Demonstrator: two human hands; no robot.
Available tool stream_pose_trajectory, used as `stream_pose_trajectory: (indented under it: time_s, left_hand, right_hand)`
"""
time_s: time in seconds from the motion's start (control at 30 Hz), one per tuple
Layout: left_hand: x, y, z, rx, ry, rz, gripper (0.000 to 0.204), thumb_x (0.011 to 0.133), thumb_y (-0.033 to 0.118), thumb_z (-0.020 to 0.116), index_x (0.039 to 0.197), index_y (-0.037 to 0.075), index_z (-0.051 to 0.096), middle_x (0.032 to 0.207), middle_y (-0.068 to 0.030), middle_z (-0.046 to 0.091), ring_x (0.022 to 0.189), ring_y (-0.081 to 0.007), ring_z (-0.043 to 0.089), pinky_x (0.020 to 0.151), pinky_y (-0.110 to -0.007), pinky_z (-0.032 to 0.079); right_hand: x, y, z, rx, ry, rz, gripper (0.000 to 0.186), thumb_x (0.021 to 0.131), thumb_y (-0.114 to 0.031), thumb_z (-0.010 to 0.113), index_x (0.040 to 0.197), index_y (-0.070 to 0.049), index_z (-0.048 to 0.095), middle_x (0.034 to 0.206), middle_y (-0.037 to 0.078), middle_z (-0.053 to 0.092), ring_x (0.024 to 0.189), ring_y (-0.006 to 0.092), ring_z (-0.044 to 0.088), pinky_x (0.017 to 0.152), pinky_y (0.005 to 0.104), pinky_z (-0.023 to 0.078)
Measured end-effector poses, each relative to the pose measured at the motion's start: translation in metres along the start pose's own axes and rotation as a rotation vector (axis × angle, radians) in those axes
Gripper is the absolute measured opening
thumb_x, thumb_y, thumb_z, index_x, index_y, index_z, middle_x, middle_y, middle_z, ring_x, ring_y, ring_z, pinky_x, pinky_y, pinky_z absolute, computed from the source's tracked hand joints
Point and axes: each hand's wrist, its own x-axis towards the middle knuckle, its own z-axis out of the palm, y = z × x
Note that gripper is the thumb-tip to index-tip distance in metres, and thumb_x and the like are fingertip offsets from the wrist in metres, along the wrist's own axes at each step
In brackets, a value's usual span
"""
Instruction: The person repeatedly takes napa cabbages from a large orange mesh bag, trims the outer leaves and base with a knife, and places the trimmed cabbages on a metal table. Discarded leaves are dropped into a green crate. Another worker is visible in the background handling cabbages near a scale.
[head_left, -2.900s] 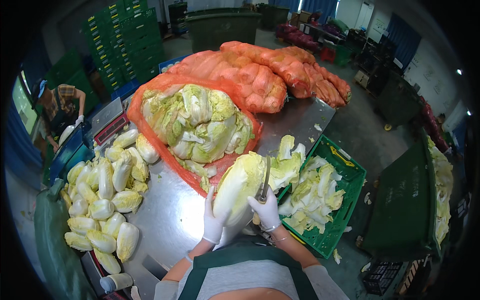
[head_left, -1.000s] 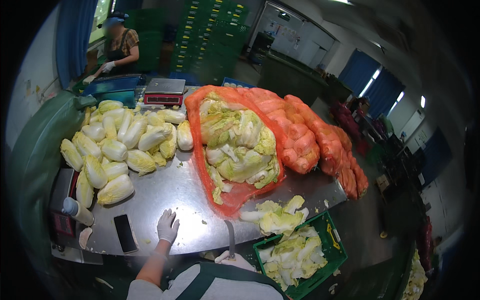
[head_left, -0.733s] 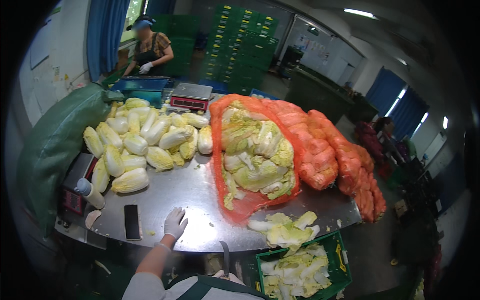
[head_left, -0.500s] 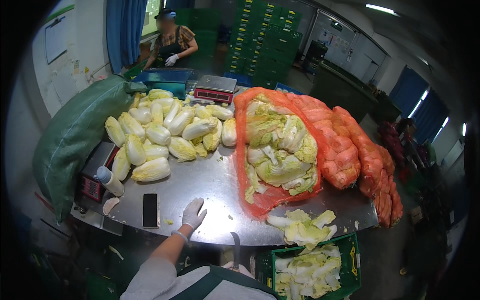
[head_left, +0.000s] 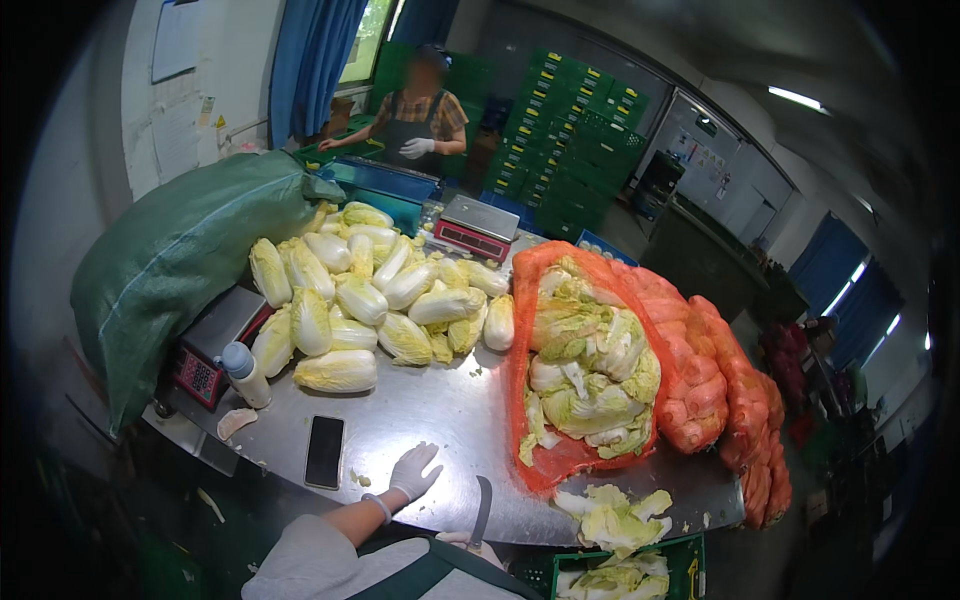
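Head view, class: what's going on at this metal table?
A white-gloved person has the left hand spread on the metal table, near a dark phone. The right hand holds a knife at the table's near edge. Pale cabbages are heaped to the left; an open orange mesh sack holds leafier ones. Loose leaves lie beside a green crate, and a co-worker stands beyond the table.

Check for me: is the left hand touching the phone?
Apart. The head view plainly shows metal tabletop between the gloved left hand and the phone.
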Motion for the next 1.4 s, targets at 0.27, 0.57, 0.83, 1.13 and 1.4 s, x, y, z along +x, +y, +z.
stream_pose_trajectory:
  time_s: [0.27,0.57,0.83,1.13,1.4]
  left_hand:
    - [-0.007,-0.006,-0.001,-0.052,-0.031,-0.018,0.047,0.081,0.033,0.058,0.117,0.004,0.052,0.118,-0.0154,0.055,0.115,-0.0330,0.047,0.097,-0.042,0.037]
    - [0.000,0.013,-0.012,0.011,-0.111,-0.034,0.058,0.077,0.032,0.061,0.123,0.000,0.046,0.119,-0.0205,0.051,0.116,-0.0367,0.044,0.098,-0.043,0.035]
    - [-0.001,-0.013,0.002,-0.026,-0.153,-0.040,0.056,0.075,0.032,0.062,0.121,0.003,0.048,0.118,-0.0203,0.052,0.118,-0.0372,0.043,0.100,-0.045,0.031]
    - [-0.004,-0.003,0.003,-0.002,-0.082,0.049,0.050,0.077,0.032,0.060,0.118,0.005,0.051,0.117,-0.0168,0.054,0.115,-0.0367,0.046,0.098,-0.045,0.033]
    - [-0.007,-0.001,0.002,0.037,-0.092,0.105,0.046,0.079,0.033,0.058,0.116,0.006,0.054,0.118,-0.0150,0.055,0.116,-0.0341,0.045,0.099,-0.046,0.032]
  right_hand:
    - [0.009,0.005,0.000,-0.013,0.021,-0.010,0.025,0.085,-0.008,0.058,0.106,0.003,0.056,0.090,0.007,0.063,0.089,0.0108,0.058,0.080,0.0231,0.045]
    - [-0.023,-0.024,-0.041,0.505,0.105,-0.112,0.028,0.082,-0.005,0.054,0.109,0.003,0.054,0.085,0.009,0.063,0.074,0.0140,0.057,0.072,0.0271,0.047]
    - [0.076,0.019,-0.187,0.984,0.783,-0.339,0.040,0.077,-0.008,0.059,0.114,-0.015,0.047,0.088,0.004,0.058,0.081,0.0172,0.057,0.067,0.0376,0.048]
    - [-0.039,0.111,-0.360,0.933,1.410,-0.354,0.021,0.082,-0.022,0.051,0.101,-0.014,0.043,0.076,0.004,0.048,0.068,0.0210,0.050,0.055,0.0414,0.044]
    - [-0.080,0.094,-0.206,0.818,1.321,-0.733,0.041,0.075,-0.002,0.053,0.113,-0.017,0.049,0.077,0.003,0.057,0.064,0.0145,0.055,0.051,0.0243,0.046]
